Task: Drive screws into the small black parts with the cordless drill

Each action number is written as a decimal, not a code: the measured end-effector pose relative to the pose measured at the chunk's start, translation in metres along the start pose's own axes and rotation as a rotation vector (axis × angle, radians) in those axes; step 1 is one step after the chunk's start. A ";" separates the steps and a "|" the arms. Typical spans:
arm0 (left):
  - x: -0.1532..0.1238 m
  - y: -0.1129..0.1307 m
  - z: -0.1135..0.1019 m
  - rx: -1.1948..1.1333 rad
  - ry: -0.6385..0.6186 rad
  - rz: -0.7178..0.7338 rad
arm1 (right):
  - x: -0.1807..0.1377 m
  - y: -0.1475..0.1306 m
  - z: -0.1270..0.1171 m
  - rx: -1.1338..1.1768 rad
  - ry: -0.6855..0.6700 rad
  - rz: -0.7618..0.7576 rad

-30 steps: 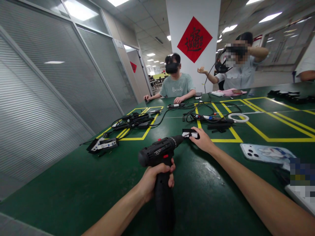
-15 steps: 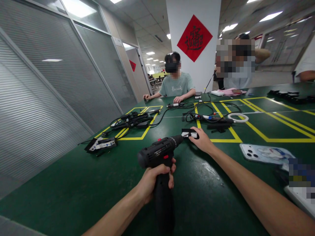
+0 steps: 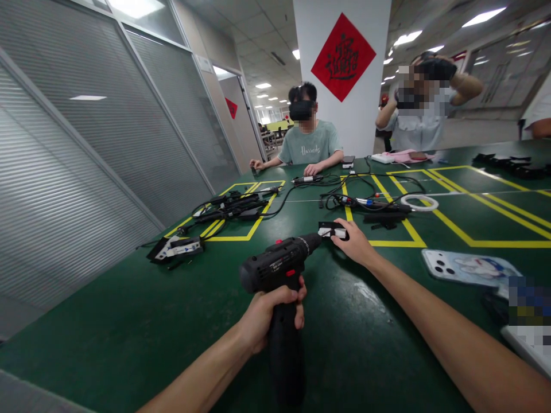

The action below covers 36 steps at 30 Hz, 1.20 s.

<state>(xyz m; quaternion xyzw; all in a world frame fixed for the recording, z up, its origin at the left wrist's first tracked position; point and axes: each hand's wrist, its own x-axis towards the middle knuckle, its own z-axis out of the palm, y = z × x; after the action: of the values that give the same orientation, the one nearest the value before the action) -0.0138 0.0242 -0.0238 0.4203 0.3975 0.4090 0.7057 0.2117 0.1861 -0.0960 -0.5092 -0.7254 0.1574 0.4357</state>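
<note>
My left hand (image 3: 275, 315) is wrapped round the handle of a black cordless drill (image 3: 275, 267) with red buttons. The drill's chuck points forward and right, its tip at the left end of a small black-and-white block (image 3: 333, 232). Whether the tip touches the block cannot be made out. My right hand (image 3: 355, 244) grips the block's right end between thumb and fingers, on the green table (image 3: 181, 338). The block's right side is partly hidden by my fingers.
Tangled black cables (image 3: 232, 206) lie at left, near a black-and-white device (image 3: 176, 249). Beyond my right hand are more cables and a white ring (image 3: 419, 202). A phone (image 3: 469, 268) lies at right. Two people are across the table, one seated (image 3: 312, 143).
The view has shifted slightly. My hands, the drill and the block keep the same arrangement. The person at back right now has raised hands at a headset.
</note>
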 end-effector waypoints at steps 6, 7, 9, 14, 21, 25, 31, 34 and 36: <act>0.001 -0.002 -0.001 -0.023 -0.014 0.007 | 0.000 0.002 0.001 -0.003 -0.001 -0.012; 0.001 -0.002 -0.002 -0.027 -0.015 0.009 | 0.000 0.002 0.001 -0.004 0.001 -0.013; 0.001 -0.002 -0.001 -0.034 -0.019 0.011 | 0.000 0.003 0.001 -0.003 0.002 -0.012; 0.001 0.000 -0.001 -0.049 -0.027 -0.002 | 0.001 0.005 0.001 0.002 0.007 -0.015; 0.001 -0.001 -0.001 -0.068 -0.026 -0.010 | 0.001 0.006 0.002 0.004 0.004 -0.015; 0.002 0.000 -0.001 -0.055 -0.028 -0.002 | 0.000 0.005 0.000 0.002 0.002 -0.014; 0.001 -0.001 0.000 -0.035 -0.007 -0.009 | 0.000 0.003 0.000 -0.005 0.000 -0.013; 0.000 -0.002 -0.001 -0.031 -0.002 -0.013 | 0.000 0.004 0.000 -0.003 0.005 -0.015; 0.000 -0.002 -0.001 -0.036 -0.006 -0.005 | 0.001 0.005 0.001 -0.002 0.007 -0.017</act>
<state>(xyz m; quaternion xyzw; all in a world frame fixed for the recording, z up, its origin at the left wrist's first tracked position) -0.0141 0.0243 -0.0258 0.4077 0.3894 0.4129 0.7153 0.2141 0.1889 -0.0993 -0.5039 -0.7284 0.1511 0.4390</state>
